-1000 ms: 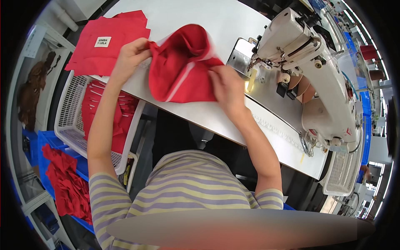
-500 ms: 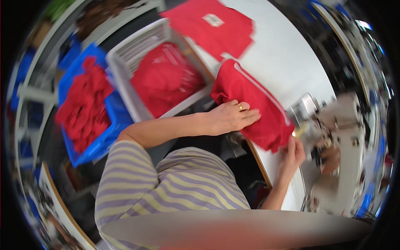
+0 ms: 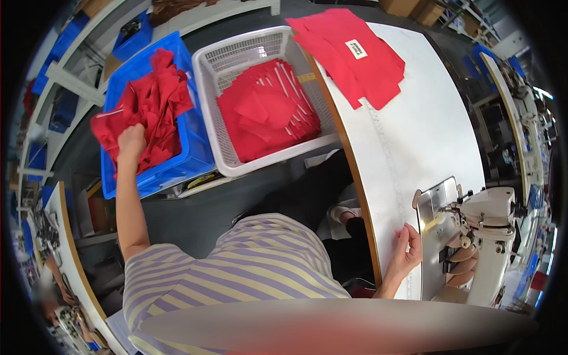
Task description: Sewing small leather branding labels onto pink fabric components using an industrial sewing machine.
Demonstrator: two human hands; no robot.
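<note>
My left hand (image 3: 131, 139) is closed on a red fabric piece (image 3: 103, 123) with a narrow white strip, on the loose red pieces (image 3: 160, 100) heaped in the blue bin (image 3: 198, 151). The fabric partly hides its fingertips. My right hand (image 3: 406, 245) is over the white table (image 3: 429, 136) beside the sewing machine (image 3: 486, 216), empty, fingers loosely curled and slightly apart. The white perforated basket (image 3: 207, 77), between bin and table, holds a layered stack of red pieces (image 3: 254, 124) with white strips. Flat red pieces (image 3: 378, 77) with a pale label lie on the table's far end.
White shelving (image 3: 71, 89) with blue bins stands at left. Another worker's arm (image 3: 56, 272) shows at the lower-left bench (image 3: 71, 248). A further bench with machines (image 3: 515, 130) runs along the right. Cardboard boxes (image 3: 399, 9) are at the top.
The view has swung leftward. The red piece both hands held over the table is now in my left hand at the blue bin. My right hand has let go of it.
</note>
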